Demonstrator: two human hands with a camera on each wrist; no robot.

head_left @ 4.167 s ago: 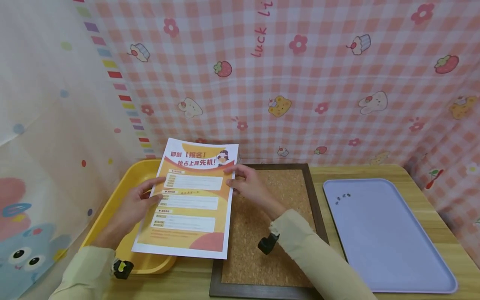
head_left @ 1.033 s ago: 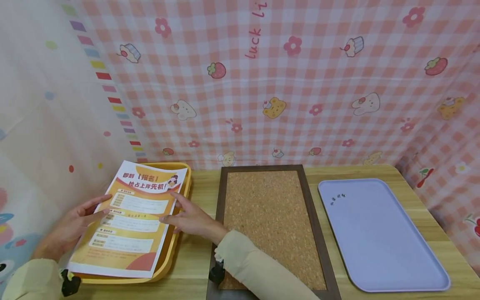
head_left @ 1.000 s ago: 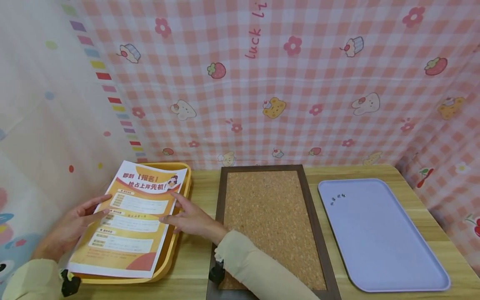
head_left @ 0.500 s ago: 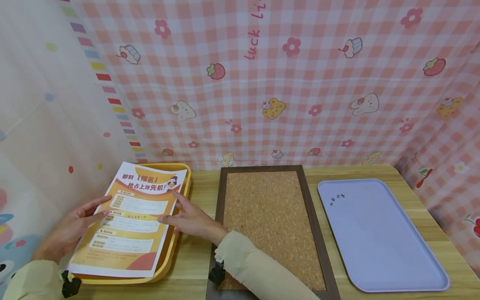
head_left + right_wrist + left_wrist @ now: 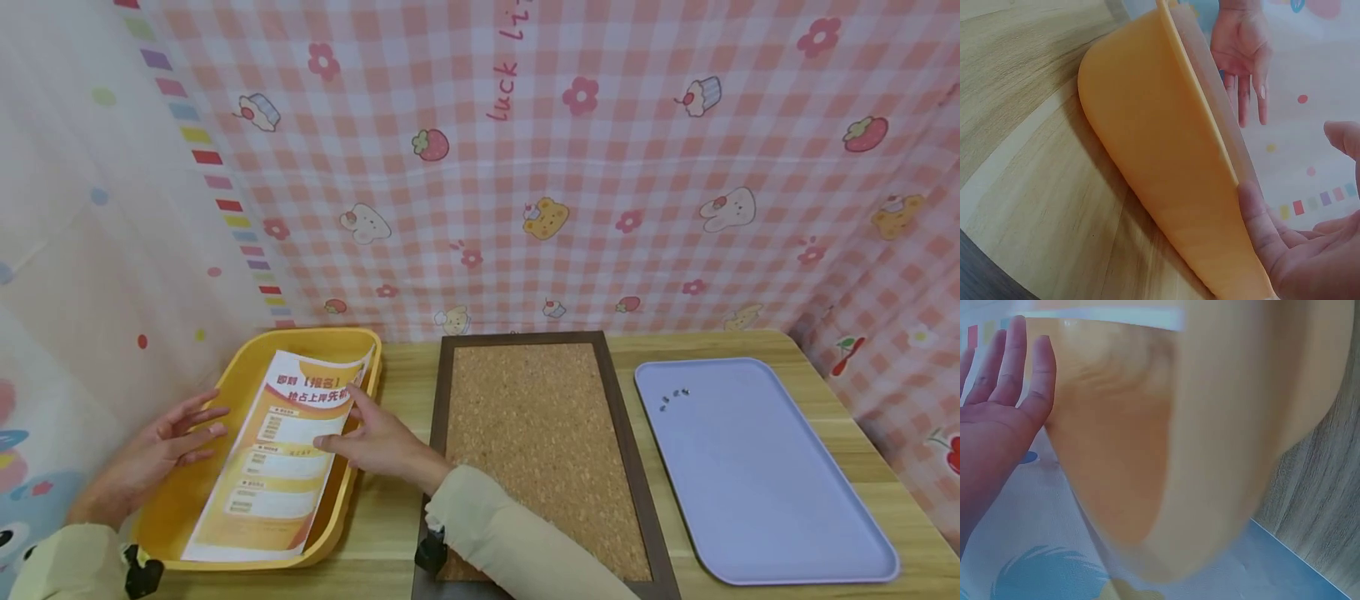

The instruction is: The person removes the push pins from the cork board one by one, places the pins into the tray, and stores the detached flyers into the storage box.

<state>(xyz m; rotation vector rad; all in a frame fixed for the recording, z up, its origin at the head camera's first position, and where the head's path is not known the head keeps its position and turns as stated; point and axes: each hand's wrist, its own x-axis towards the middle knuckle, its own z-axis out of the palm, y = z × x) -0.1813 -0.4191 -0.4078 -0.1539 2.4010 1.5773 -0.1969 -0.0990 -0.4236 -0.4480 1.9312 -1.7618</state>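
Note:
A printed flyer [image 5: 266, 492] in yellow, orange and white lies bowed inside the yellow tray [image 5: 243, 358], its right side curving up along the tray wall. My left hand [image 5: 165, 446] hovers by the tray's left rim, fingers spread and nothing in them; the left wrist view shows its bare palm. At the flyer's right edge is my right hand [image 5: 382, 442], thumb over the sheet. In the right wrist view its index finger [image 5: 1260, 228] lies along the tray rim, with the thumb [image 5: 1341, 137] well apart from it.
A cork board [image 5: 540, 450] in a dark frame lies on the wooden table [image 5: 397, 533] beside the yellow tray, partly under my right sleeve. Farther right is a lilac tray [image 5: 765, 475] with several small metallic pieces [image 5: 675, 398] near its upper left corner.
Both hands carried the flyer left from over the cork board to the yellow tray. Its left side has since come free of my left hand and dropped inside, uncovering the tray's left part.

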